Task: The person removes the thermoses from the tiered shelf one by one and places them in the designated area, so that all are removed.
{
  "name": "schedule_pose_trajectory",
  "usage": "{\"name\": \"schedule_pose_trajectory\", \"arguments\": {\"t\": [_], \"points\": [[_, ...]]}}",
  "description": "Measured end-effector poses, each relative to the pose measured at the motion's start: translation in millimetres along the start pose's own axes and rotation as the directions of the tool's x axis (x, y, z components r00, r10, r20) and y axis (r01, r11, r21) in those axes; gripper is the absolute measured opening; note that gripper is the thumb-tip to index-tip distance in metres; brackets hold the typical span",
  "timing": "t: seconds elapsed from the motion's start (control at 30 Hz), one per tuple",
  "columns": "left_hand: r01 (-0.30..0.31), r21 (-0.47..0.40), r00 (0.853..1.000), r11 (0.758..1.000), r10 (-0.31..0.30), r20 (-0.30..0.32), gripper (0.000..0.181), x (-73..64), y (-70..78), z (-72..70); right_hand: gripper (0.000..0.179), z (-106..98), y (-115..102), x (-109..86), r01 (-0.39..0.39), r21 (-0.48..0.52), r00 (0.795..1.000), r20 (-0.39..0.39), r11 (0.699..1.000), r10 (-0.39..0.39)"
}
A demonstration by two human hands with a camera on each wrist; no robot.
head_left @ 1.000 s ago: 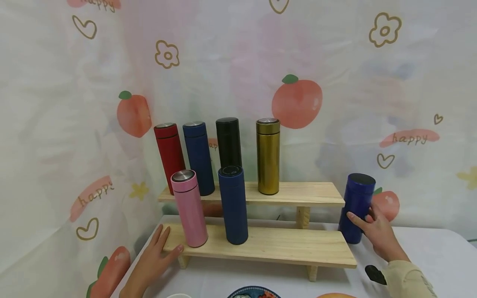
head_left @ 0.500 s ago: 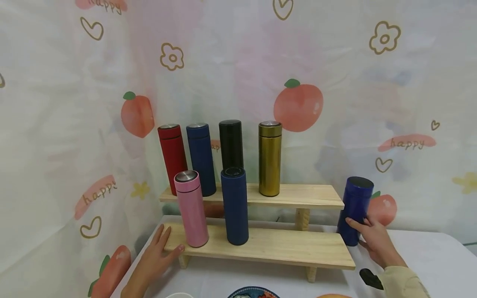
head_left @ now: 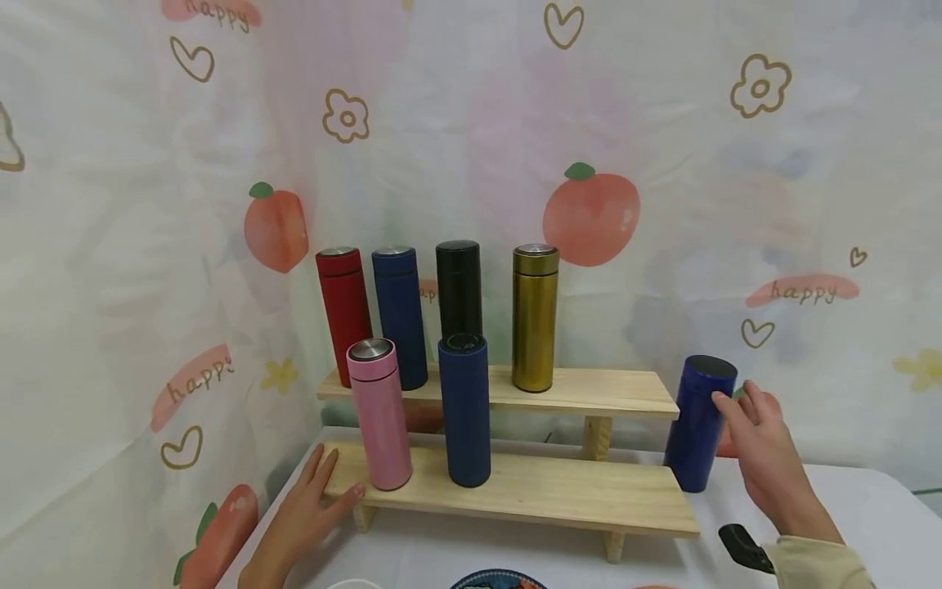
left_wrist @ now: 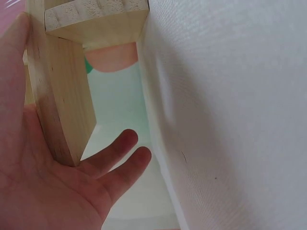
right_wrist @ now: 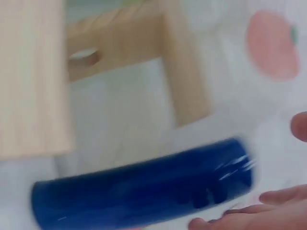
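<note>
In the head view, my left hand (head_left: 302, 507) rests on the left end of the lower shelf of a two-tier wooden stand (head_left: 574, 491). The left wrist view shows the board's end (left_wrist: 62, 96) against my palm, two fingers stretched out below it. To the stand's right, a glossy dark blue thermos flask (head_left: 695, 425) stands upright on the table. My right hand (head_left: 773, 466) is beside it, fingers spread, thumb close to its upper side. In the right wrist view the blurred flask (right_wrist: 144, 187) shows apart from the fingers (right_wrist: 259, 218).
The upper shelf bears a red flask (head_left: 343, 311), a blue flask (head_left: 400, 319), a black flask (head_left: 459, 286) and a gold flask (head_left: 535, 327). A pink flask (head_left: 381, 425) and another blue flask (head_left: 466, 417) stand on the lower one. A patterned plate (head_left: 496, 579) shows at the bottom edge.
My right hand has let go of the dark blue flask and moved up and right of it. The flask stays upright by the stand. My left hand keeps its place; the head view shifts slightly.
</note>
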State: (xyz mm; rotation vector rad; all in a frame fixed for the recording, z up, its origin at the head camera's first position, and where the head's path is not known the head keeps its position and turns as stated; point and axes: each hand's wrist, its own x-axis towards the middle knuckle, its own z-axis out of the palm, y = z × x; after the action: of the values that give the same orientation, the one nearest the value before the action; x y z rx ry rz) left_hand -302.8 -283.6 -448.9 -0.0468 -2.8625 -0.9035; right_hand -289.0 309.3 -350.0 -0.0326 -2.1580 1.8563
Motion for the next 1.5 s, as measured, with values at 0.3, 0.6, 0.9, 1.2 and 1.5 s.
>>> {"name": "schedule_pose_trajectory", "arguments": {"t": [0.3,0.6,0.9,1.2,1.5], "points": [[-0.015,-0.007,1.000,1.000,0.015,-0.014,0.101,-2.2,-5.4,1.7,0.079,37.7,-51.5,-36.0,0.276,0.104,0.961,0.007,0.956,-0.278],[-0.010,0.001,1.000,1.000,0.010,-0.014,0.102,1.1,-4.6,1.8,0.073,98.8,-87.9,-53.4,0.371,0.384,0.897,0.086,0.845,-0.433],[-0.030,-0.010,0.999,0.999,0.030,-0.022,0.099,0.1,-5.9,2.6,0.073,159.5,-94.0,-58.0,0.345,0.290,0.892,0.195,0.892,-0.409],[-0.018,-0.006,1.000,1.000,0.018,-0.002,0.100,-7.1,-3.9,6.8,0.077,197.0,-74.3,-60.8,0.295,0.261,0.893,0.267,0.919,-0.362],[0.006,0.016,1.000,1.000,-0.007,0.030,0.105,-3.1,-2.3,-0.4,0.078,219.6,-62.4,-61.4,0.250,0.313,0.879,0.324,0.916,-0.351]]}}
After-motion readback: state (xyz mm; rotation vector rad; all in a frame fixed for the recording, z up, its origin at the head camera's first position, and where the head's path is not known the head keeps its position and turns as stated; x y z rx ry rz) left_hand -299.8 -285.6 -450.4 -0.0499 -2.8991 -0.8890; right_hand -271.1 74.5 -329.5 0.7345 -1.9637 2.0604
